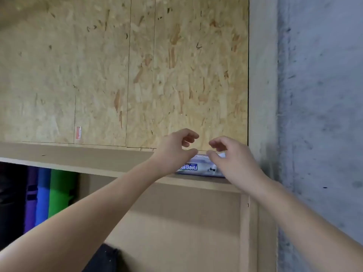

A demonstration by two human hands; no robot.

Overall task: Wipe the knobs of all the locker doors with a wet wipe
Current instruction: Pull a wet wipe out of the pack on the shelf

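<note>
A white and purple wet wipe pack (198, 167) lies on the wooden ledge (88, 160) in front of the chipboard locker doors (186, 75). My left hand (174, 152) hovers over the pack's left end, fingers loosely curled and thumb tip at its top edge. My right hand (233, 160) covers the pack's right end, its thumb touching the top and its fingers curled above without closing. No wipe shows between the fingers. No knob is in view.
A grey concrete wall (322, 114) bounds the lockers on the right. Below the ledge is a smooth wooden panel (176, 222). Purple, blue and green rolls (49, 193) stand in an open compartment at the lower left.
</note>
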